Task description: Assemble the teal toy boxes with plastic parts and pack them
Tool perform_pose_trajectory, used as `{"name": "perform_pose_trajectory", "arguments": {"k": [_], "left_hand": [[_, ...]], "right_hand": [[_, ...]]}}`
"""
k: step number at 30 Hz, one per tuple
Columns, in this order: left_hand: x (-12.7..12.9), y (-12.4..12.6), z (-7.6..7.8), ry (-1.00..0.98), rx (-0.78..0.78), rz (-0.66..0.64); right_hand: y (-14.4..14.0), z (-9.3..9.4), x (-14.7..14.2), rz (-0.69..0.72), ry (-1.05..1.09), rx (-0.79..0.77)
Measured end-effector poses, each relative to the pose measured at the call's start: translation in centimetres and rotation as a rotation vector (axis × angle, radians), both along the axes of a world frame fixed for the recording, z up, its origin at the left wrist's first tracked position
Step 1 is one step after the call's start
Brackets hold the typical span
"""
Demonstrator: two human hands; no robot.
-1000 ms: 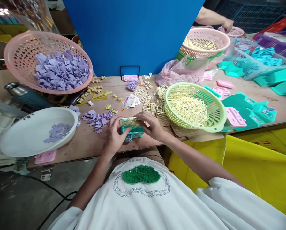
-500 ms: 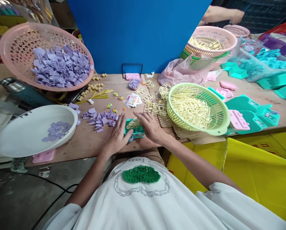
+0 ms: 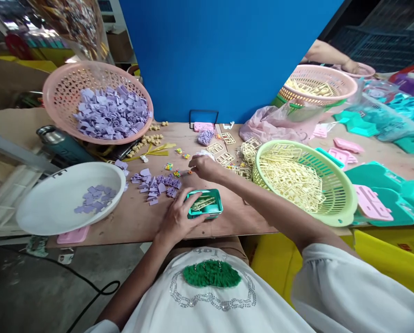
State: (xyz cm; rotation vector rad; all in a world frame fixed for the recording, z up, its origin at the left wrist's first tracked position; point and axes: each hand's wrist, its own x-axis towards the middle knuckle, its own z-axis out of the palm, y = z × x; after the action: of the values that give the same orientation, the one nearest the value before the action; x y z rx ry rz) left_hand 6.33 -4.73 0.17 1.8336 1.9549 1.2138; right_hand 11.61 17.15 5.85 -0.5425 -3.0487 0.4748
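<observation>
My left hand [image 3: 179, 215] grips the left end of a small open teal box [image 3: 221, 203], fingers over the far rim and thumb along the near side. Inside the box lie pale yellow plastic frames [image 3: 203, 202]. Farther off, my right hand [image 3: 206, 167] is low over the table with its fingers bent together and pointing left; what they hold, if anything, is hidden. An orange bit [image 3: 190, 172] shows by those fingertips. Left of it are small clusters of coloured pieces [image 3: 168, 166]. Purple plastic pieces [image 3: 155, 184] lie loose left of the box.
A green basket [image 3: 340, 203] of pale yellow frames stands at right, beside teal cases [image 3: 376, 178]. On the left are a white bowl [image 3: 30, 212] and a tilted pink basket [image 3: 59, 90] of purple pieces. A blue panel [image 3: 224, 55] rises behind. Another person's hand [image 3: 350, 66] is at far right.
My right hand has left the box and reached forward over the small pieces. My left hand stays at the box's left end. The whole view has shifted.
</observation>
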Motion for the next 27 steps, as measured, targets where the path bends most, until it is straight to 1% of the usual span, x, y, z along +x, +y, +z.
{"name": "perform_pose_trajectory", "arguments": {"k": [3,6,9,12,14,17,20,22,23,27], "left_hand": [[-0.5,-0.6,-0.5,-0.032,0.008,0.008],[-0.8,-1.0,-0.9,-0.063,0.036,0.006],[-0.8,-1.0,-1.2,-0.083,0.058,0.002],[-1.0,-0.9,-1.4,-0.110,0.065,-0.019],[-1.1,-0.9,-1.5,-0.141,0.064,-0.020],[-1.5,-1.0,-1.7,-0.223,0.017,0.034],[-1.6,-0.8,-2.0,-0.315,-0.049,0.060],[-1.7,-0.7,-2.2,-0.356,-0.061,0.056],[-1.6,-0.6,-2.3,-0.370,-0.060,0.056],[-1.6,-0.4,-3.4,-0.397,-0.071,0.063]], "right_hand": [[0.4,-1.0,-3.7,-0.006,-0.085,-0.010],[0.4,-1.9,-6.1,-0.017,-0.128,-0.047],[0.5,-2.2,-7.8,-0.031,-0.159,-0.105],[0.8,-2.1,-8.3,-0.063,-0.156,-0.181],[1.2,-1.7,-7.7,-0.096,-0.125,-0.247],[2.3,-1.0,-5.7,-0.165,-0.037,-0.347],[3.3,-0.8,-3.4,-0.229,0.147,-0.551],[3.5,-0.9,-2.2,-0.256,0.242,-0.678],[3.4,-0.9,-1.7,-0.263,0.265,-0.715],[2.4,-0.3,0.9,-0.262,0.349,-0.774]]}}
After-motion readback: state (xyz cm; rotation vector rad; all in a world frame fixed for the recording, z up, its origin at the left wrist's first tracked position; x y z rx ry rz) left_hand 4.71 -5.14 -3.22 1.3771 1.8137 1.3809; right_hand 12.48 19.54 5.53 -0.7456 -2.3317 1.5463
